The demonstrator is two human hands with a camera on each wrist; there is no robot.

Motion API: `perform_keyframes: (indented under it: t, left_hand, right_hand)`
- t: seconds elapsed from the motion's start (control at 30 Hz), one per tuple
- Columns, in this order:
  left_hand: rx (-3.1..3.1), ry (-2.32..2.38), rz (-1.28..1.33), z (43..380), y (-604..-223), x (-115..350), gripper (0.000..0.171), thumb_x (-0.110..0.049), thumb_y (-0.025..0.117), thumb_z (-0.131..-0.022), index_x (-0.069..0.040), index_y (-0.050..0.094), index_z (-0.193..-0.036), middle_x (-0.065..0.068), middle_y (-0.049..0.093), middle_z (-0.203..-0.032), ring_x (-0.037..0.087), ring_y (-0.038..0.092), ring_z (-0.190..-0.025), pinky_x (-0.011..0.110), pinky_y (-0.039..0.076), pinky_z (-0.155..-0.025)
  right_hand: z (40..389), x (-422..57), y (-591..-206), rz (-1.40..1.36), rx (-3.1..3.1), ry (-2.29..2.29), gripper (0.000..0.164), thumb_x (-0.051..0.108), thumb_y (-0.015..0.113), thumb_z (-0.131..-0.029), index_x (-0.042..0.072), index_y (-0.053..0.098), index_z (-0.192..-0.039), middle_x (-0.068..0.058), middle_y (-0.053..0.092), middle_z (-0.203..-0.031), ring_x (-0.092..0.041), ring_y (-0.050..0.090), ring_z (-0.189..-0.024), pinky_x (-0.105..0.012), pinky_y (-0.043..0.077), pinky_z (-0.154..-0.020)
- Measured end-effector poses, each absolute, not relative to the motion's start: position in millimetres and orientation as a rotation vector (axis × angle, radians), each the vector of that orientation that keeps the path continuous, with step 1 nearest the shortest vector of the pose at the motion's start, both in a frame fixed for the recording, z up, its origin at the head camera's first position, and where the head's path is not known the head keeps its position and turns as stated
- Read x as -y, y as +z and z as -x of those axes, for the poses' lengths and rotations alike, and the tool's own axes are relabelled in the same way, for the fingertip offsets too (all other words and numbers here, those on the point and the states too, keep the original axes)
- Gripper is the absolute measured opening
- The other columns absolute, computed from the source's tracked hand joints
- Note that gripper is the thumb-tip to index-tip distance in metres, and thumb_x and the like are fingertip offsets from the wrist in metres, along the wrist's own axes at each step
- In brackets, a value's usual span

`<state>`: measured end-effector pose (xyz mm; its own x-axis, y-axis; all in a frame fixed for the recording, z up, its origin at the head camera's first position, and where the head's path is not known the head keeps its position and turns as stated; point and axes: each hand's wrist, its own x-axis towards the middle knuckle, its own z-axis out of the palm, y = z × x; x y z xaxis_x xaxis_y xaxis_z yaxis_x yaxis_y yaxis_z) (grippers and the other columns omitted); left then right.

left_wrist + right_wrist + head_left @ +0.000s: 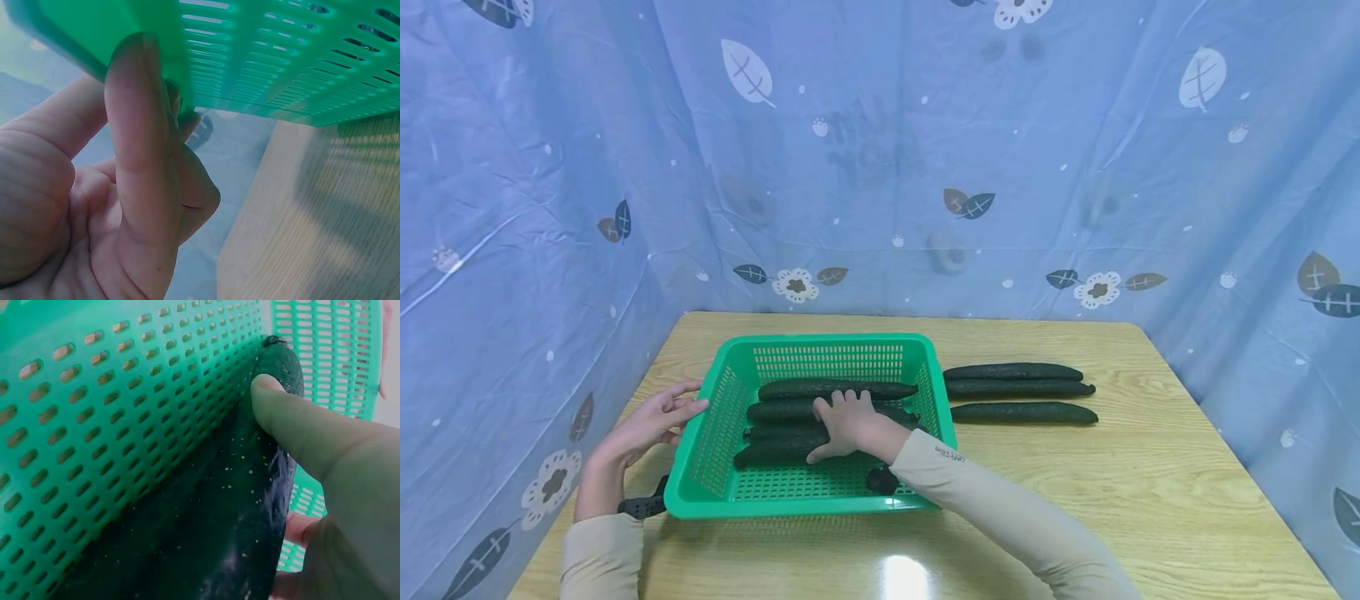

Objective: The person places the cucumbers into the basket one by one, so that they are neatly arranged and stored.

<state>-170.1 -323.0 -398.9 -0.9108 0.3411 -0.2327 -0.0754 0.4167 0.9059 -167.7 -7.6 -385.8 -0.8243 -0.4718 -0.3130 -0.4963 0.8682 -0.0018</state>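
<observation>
right hand reaches down inside green plastic basket, palm down, fingers spread over the dark green cucumbers. it grips the nearest cucumber; right wrist view shows thumb laid along 1 side near its end, fingertips on the opposite side. that cucumber lies in the basket, near side of a group of at least 4, all roughly sideways. right forearm in beige sleeve comes in from lower right, crossing basket's near right corner.

left hand at basket's left rim, wrist bent inward, forearm upright from lower left; thumb and fingers pinch the rim, 1 fingertip tucked under its lip in left wrist view. black strap on left wrist.

3 more cucumbers lie on wood-grain table, right of basket. blue leaf-print curtain behind.
</observation>
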Motion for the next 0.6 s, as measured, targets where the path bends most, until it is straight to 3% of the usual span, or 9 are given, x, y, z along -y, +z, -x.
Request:
perform_keyframes:
  t: [0.23, 0.6]
  left_hand:
    - [-2.301, 1.495, -0.223, 169.3, -399.1, 322.4, 0.062, -0.03, 0.046, -0.098, -0.003, 0.017, -0.146, -0.008, 0.032, -0.058, 0.005, 0.039, -0.052, 0.038, 0.046, -0.055]
    - [-2.307, 1.494, -0.216, 169.9, -398.7, 323.0, 0.061, -0.03, 0.047, -0.098, -0.003, 0.019, -0.145, -0.007, 0.031, -0.059, 0.006, 0.039, -0.053, 0.038, 0.046, -0.055]
  right_hand:
    - [165.9, 1.9, -383.0, 0.779, -2.787, 0.215, 0.065, 0.075, 0.056, -0.071, 0.029, 0.044, -0.116, 0.0, 0.046, -0.111, -0.017, 0.042, -0.093, -0.034, 0.033, -0.078]
    - [164.7, -13.7, -376.6, 0.787, -2.763, 0.186, 0.059, 0.071, 0.058, -0.073, 0.028, 0.045, -0.112, -0.001, 0.044, -0.112, -0.017, 0.041, -0.096, -0.033, 0.033, -0.078]
